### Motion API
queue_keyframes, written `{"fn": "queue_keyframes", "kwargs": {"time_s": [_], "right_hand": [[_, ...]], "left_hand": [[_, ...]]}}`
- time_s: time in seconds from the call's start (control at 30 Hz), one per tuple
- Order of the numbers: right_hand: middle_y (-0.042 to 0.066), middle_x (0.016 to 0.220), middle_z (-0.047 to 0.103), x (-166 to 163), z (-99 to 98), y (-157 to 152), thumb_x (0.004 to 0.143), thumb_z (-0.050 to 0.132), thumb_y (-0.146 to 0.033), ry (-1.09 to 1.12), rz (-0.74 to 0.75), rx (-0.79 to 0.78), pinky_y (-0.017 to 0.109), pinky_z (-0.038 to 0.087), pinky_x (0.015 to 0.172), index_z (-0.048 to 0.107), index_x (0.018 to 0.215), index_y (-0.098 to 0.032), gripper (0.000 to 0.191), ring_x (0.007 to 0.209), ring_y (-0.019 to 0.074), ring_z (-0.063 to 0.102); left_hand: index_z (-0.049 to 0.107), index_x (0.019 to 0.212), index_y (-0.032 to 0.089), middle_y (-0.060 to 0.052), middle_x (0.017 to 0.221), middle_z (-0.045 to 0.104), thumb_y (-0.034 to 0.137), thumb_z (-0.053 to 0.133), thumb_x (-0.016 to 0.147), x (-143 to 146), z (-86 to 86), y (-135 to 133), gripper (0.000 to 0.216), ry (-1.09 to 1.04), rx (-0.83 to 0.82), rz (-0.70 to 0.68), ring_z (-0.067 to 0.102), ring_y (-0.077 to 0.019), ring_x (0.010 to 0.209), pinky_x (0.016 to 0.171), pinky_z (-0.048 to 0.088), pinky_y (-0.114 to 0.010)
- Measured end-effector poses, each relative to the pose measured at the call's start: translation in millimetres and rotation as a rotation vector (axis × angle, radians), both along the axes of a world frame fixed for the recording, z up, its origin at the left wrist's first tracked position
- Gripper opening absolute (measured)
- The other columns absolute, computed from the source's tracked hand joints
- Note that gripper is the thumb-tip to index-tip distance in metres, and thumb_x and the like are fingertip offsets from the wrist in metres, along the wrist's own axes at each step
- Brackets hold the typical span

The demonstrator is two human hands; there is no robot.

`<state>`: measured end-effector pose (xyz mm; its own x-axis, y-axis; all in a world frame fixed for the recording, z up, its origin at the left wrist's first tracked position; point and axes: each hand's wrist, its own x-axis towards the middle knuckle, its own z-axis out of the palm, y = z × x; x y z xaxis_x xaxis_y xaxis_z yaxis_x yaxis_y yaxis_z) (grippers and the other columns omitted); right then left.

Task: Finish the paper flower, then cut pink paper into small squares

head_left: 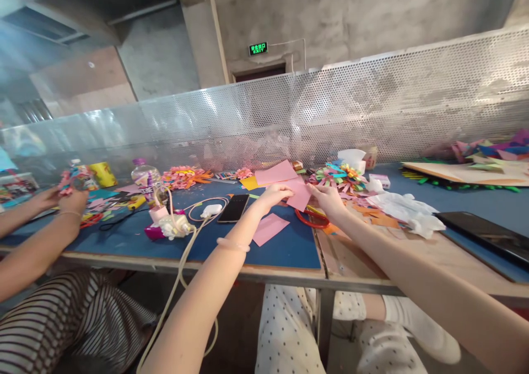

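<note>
Between my two hands, a piece of pink paper (298, 193) is held up just over the table. My left hand (278, 195) pinches its left edge, fingers closed. At the paper's right edge, my right hand (326, 199) grips it between thumb and fingers. A second pink sheet (270, 229) lies flat on the blue mat below my left hand. Behind the held piece rests a larger pink sheet (275, 173), partly over a yellow paper (249, 183). Red-handled scissors (311, 220) lie under my right hand, their blades hidden.
A black phone (233, 209), white charger (211, 211) and power strip with cables (176, 225) lie left. Paper flowers (185, 177) and crumpled white plastic (409, 211) sit farther out. A dark tablet-like device (487, 236) is at right. A co-worker's hands (72, 198) hold paper at far left.
</note>
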<state>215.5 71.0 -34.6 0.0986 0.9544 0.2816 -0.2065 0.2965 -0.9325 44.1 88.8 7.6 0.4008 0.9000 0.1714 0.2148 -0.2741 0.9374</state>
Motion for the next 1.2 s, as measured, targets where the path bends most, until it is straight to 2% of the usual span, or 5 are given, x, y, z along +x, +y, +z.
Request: {"fn": "queue_keyframes", "kwargs": {"time_s": [0.17, 0.4, 0.67, 1.0, 1.2], "right_hand": [[0.005, 0.069, 0.066, 4, -9.1, 10, 0.071, 0.061, -0.048, -0.228, -0.167, 0.083, 0.029, 0.052, 0.057, 0.065, 0.077, -0.014, 0.035, 0.063, 0.019, 0.063], [0.005, 0.083, 0.06, -1, -2.8, 1, 0.074, 0.06, -0.03, -0.626, -0.515, 0.371, 0.031, 0.047, 0.065, 0.056, 0.099, -0.016, 0.03, 0.062, 0.0142, 0.053], [0.011, 0.098, 0.055, -7, -11.3, 3, 0.078, 0.056, -0.034, -0.85, -0.361, 0.489, 0.035, 0.048, 0.075, 0.06, 0.102, -0.014, 0.031, 0.081, 0.0199, 0.057], [0.014, 0.109, 0.053, -11, -18.9, 5, 0.068, 0.067, -0.041, -0.806, -0.339, 0.491, 0.04, 0.048, 0.079, 0.042, 0.125, -0.015, 0.068, 0.094, 0.0254, 0.055], [0.014, 0.107, 0.058, -13, -14.9, 2, 0.075, 0.06, -0.04, -0.684, -0.328, 0.393, 0.039, 0.049, 0.077, 0.041, 0.126, -0.014, 0.06, 0.091, 0.0242, 0.058]], "left_hand": [[0.068, 0.076, 0.015, -0.004, 0.072, 0.064, 0.028, 0.069, 0.063, 1, 1.5, -2, 0.018, 0.001, -0.005, 0.025, 0.056, -0.0134, 0.067, 0.057, 0.045, -0.023], [0.066, 0.082, 0.014, -0.006, 0.081, 0.067, 0.023, 0.069, 0.064, -1, -3.8, 14, 0.021, -0.241, -0.098, 0.116, 0.061, -0.0136, 0.067, 0.066, 0.051, -0.03], [0.066, 0.094, 0.011, -0.012, 0.089, 0.069, 0.019, 0.07, 0.065, -1, -7.4, 12, 0.03, -0.258, -0.171, -0.232, 0.065, -0.017, 0.076, 0.081, 0.049, -0.036], [0.067, 0.087, 0.011, -0.01, 0.086, 0.068, 0.023, 0.075, 0.061, 3, -3.2, 3, 0.03, -0.208, -0.095, -0.169, 0.063, -0.0177, 0.078, 0.077, 0.049, -0.036], [0.066, 0.083, 0.008, -0.012, 0.084, 0.067, 0.028, 0.078, 0.057, 5, -4.7, 6, 0.035, -0.21, -0.048, -0.177, 0.062, -0.0192, 0.077, 0.078, 0.048, -0.039]]}}
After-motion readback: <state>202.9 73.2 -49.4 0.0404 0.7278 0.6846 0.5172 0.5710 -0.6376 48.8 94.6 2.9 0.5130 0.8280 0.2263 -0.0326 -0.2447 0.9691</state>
